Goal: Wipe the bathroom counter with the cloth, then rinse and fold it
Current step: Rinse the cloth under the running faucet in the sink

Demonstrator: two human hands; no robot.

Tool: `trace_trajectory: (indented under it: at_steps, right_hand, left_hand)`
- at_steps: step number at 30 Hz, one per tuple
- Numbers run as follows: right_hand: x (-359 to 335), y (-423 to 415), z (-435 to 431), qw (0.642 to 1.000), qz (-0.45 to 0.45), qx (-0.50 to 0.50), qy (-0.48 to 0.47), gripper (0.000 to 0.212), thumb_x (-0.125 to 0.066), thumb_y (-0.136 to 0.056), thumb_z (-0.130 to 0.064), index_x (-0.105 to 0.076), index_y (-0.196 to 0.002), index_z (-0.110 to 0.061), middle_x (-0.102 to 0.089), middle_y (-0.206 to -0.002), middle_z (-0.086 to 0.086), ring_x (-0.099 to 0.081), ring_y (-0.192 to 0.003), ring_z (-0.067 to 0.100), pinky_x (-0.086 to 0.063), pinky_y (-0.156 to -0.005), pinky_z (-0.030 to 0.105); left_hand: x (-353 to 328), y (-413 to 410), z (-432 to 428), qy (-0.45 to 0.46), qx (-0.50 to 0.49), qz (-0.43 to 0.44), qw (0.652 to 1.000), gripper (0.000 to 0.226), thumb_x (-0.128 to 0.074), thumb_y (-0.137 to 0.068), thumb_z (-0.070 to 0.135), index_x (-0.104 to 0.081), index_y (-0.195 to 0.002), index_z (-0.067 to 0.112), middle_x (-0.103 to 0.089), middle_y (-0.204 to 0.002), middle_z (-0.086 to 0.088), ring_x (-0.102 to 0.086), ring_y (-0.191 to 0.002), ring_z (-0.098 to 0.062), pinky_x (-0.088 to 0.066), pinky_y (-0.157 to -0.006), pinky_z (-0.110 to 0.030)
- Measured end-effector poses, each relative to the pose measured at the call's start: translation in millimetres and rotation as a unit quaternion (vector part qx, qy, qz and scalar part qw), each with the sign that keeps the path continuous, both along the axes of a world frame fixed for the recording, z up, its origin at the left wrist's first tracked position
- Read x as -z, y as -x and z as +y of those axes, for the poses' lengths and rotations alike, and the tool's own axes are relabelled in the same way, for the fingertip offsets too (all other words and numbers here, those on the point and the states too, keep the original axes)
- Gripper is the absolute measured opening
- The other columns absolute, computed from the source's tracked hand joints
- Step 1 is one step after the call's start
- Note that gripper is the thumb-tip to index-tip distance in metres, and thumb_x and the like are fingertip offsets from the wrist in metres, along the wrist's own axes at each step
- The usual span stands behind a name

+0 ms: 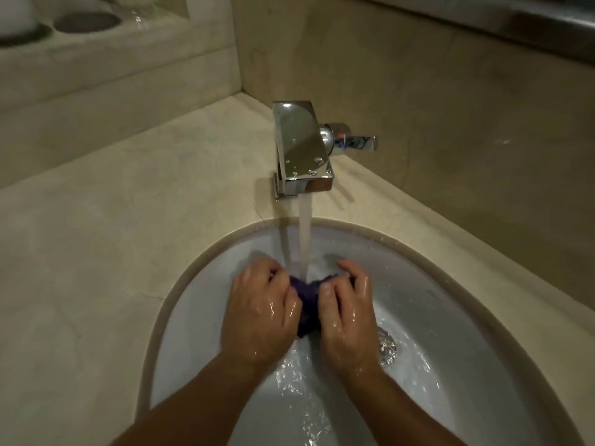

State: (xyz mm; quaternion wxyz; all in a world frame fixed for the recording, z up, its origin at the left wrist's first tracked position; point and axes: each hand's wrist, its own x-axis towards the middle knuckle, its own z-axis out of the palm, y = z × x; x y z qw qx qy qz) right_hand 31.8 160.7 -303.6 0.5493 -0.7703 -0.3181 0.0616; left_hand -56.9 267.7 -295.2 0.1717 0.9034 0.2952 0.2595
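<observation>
Left grip [260,312]: the person's wet left hand, knuckles up, fingers curled tight round one end of the cloth.
Right grip [346,320]: the wet right hand, fingers curled round the cloth's other end, close beside the left grip.
Cloth: dark purple wet cloth [308,300], bunched into a wad. It is held by both grips, between them, above the basin floor.
Water: pale running stream [304,239], falling onto the cloth at the far edge of the gap between the grips.
Tap: square chrome tap [302,149] with a side lever pointing right. It stands on the surface beyond the grips.
Basin: white oval ceramic basin [450,284], beneath and around both grips, with water rippling over its floor.
Drain: chrome drain [388,349], just right of the right grip's wrist.
Surface: beige stone surface [112,236], ringing the basin, broadest to the left of the left grip.
Ledge: raised beige ledge [106,62], well beyond and left of the grips. It carries two dark round discs [85,22], which are blurred.
</observation>
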Motion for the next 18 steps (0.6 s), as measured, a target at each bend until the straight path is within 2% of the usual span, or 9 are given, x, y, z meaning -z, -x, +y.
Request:
trace_trajectory:
  at_steps: [2,4,6,8,9,11,12,14,18]
  right_hand:
    - [12.2,6.7,-1.7,0.992,0.110,0.064,-0.017,0.025,-0.043,-0.091,-0.050,-0.064,-0.079,-0.043,-0.059,-0.122,-0.013,-0.060,-0.103,0.002,-0.049,-0.084,0.020]
    - [17.8,4.9,-1.3,0.973,0.178,0.137,-0.049,0.020,-0.053,-0.090,-0.042,-0.067,-0.076,-0.038,-0.067,-0.101,-0.012,-0.063,-0.088,-0.001,-0.047,-0.071,0.011]
    - [19.5,2.1,0.2,0.967,0.187,0.168,-0.032,0.022,-0.065,-0.094,-0.028,-0.064,-0.072,-0.029,-0.068,-0.082,-0.009,-0.062,-0.073,-0.004,-0.043,-0.061,0.009]
    - [22.5,1.2,4.7,0.973,0.169,0.156,0.007,0.016,-0.070,-0.092,-0.024,-0.058,-0.082,-0.026,-0.065,-0.078,-0.013,-0.059,-0.068,-0.007,-0.041,-0.057,0.006]
    - [22.6,2.0,7.2,0.977,0.150,0.150,0.037,0.014,-0.070,-0.092,-0.029,-0.056,-0.094,-0.029,-0.063,-0.083,-0.019,-0.058,-0.070,-0.008,-0.041,-0.058,0.003]
    - [30.6,0.8,9.5,0.983,0.083,0.133,0.095,0.027,-0.059,-0.091,-0.042,-0.055,-0.118,-0.036,-0.060,-0.097,-0.026,-0.056,-0.081,-0.006,-0.041,-0.070,0.005]
    - [35.8,-1.4,10.2,0.986,0.045,0.119,0.109,0.033,-0.052,-0.091,-0.042,-0.059,-0.122,-0.034,-0.063,-0.102,-0.023,-0.056,-0.087,-0.002,-0.045,-0.078,0.015]
    - [42.3,-6.3,10.0,0.988,-0.004,0.099,0.120,0.033,-0.045,-0.093,-0.042,-0.068,-0.113,-0.030,-0.069,-0.103,-0.015,-0.056,-0.092,0.008,-0.050,-0.082,0.035]
    - [48.7,-17.0,14.2,0.983,-0.063,0.090,0.146,0.036,-0.041,-0.095,-0.047,-0.070,-0.087,-0.028,-0.068,-0.083,-0.012,-0.056,-0.082,0.014,-0.050,-0.072,0.034]
  left_hand:
    - [16.3,4.5,-6.4,0.024,-0.008,0.055,0.998,0.034,-0.044,-0.091,0.031,-0.068,-0.076,0.013,-0.061,-0.095,0.000,-0.052,-0.083,-0.017,-0.049,-0.082,-0.040]
    - [23.1,2.1,-12.9,0.048,-0.022,0.066,0.996,0.029,-0.047,-0.089,0.034,-0.063,-0.072,0.016,-0.061,-0.083,0.003,-0.052,-0.074,-0.015,-0.050,-0.074,-0.039]
    - [26.2,-2.5,-18.9,0.080,-0.045,0.030,0.995,0.018,-0.049,-0.085,0.034,-0.057,-0.080,0.018,-0.062,-0.080,0.003,-0.054,-0.072,-0.016,-0.049,-0.071,-0.033]
    - [27.6,-8.0,-21.9,0.093,-0.059,0.016,0.994,0.029,-0.046,-0.085,0.037,-0.062,-0.099,0.018,-0.065,-0.087,0.002,-0.058,-0.080,-0.018,-0.047,-0.079,-0.032]
    - [27.4,-11.2,-21.7,0.090,-0.054,0.026,0.994,0.031,-0.042,-0.088,0.038,-0.063,-0.100,0.019,-0.066,-0.087,0.003,-0.059,-0.081,-0.018,-0.047,-0.081,-0.034]
    - [30.3,-19.3,-20.1,0.076,-0.042,0.058,0.995,0.035,-0.035,-0.093,0.044,-0.065,-0.091,0.024,-0.065,-0.083,0.008,-0.059,-0.080,-0.016,-0.043,-0.081,-0.036]
    - [31.9,-22.6,-19.6,0.064,-0.042,0.079,0.994,0.040,-0.032,-0.095,0.046,-0.066,-0.088,0.027,-0.065,-0.083,0.010,-0.058,-0.080,-0.014,-0.040,-0.080,-0.034]
    - [33.4,-26.6,-19.7,0.040,-0.047,0.106,0.992,0.046,-0.026,-0.097,0.047,-0.067,-0.085,0.028,-0.064,-0.081,0.011,-0.056,-0.080,-0.013,-0.036,-0.078,-0.032]
    - [34.0,-31.0,-18.5,-0.004,-0.064,0.163,0.985,0.037,-0.034,-0.093,0.039,-0.062,-0.073,0.027,-0.060,-0.074,0.005,-0.055,-0.073,-0.021,-0.035,-0.070,-0.036]
